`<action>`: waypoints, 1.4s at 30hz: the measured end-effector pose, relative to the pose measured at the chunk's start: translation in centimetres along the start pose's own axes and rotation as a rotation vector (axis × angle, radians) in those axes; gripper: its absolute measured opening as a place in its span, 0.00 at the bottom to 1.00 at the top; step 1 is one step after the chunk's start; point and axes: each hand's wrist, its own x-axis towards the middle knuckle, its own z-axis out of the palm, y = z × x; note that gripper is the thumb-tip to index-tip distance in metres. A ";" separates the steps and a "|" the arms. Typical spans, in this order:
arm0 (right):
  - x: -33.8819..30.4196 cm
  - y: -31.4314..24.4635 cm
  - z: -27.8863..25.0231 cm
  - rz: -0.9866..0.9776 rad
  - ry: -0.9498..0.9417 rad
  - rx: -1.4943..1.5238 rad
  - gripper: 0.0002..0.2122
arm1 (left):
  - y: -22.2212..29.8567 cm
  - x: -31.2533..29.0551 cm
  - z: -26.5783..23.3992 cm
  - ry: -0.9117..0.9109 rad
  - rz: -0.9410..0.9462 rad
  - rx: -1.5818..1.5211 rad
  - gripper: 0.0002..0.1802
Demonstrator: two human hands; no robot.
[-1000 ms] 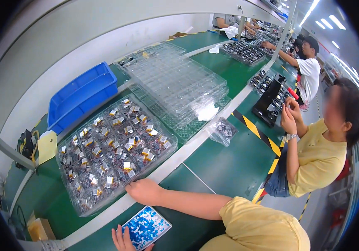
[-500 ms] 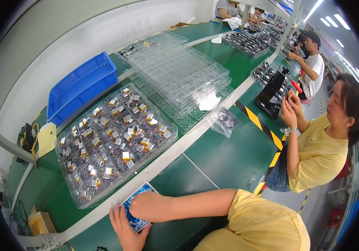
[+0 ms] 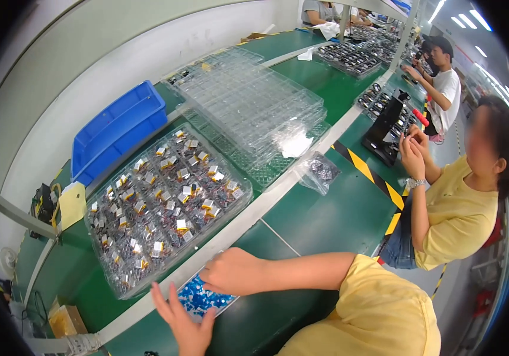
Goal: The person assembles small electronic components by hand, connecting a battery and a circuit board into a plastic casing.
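A shallow white box (image 3: 227, 308) filled with small blue and white pieces (image 3: 198, 295) lies on the green bench near the bottom centre. My left hand (image 3: 188, 325) is open at its near left side, with fingers and thumb spread around that corner. From the right my right hand (image 3: 233, 272) reaches over the box's far side, its fingers curled down to the pieces. Its fingertips are mostly hidden, so whatever they pinch cannot be made out. Just beyond the pale bench rail, a clear compartment tray (image 3: 243, 204) holds many small batteries with wires.
Behind the tray stands a blue bin (image 3: 118, 133). Stacked clear trays (image 3: 254, 104) and a bag of dark parts (image 3: 319, 172) lie farther right. A co-worker in a yellow shirt (image 3: 456, 204) works by a black stand (image 3: 385, 130). A small cardboard box (image 3: 67, 321) is at lower left.
My right hand has shifted up and right, uncovering more of the blue pieces. My left hand's fingers have spread wider. The whole view has tilted slightly.
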 end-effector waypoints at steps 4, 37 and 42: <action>3.2 2.4 -2.5 -0.022 0.167 -0.022 0.07 | -2.0 4.4 -3.0 0.126 -0.019 0.098 0.36; 22.6 8.1 3.5 -0.170 -0.066 -0.142 0.06 | -13.5 17.5 -3.2 -0.093 0.205 0.377 0.14; 24.6 10.1 3.6 -0.167 -0.157 0.054 0.10 | -15.4 17.7 -3.9 -0.116 0.242 0.313 0.08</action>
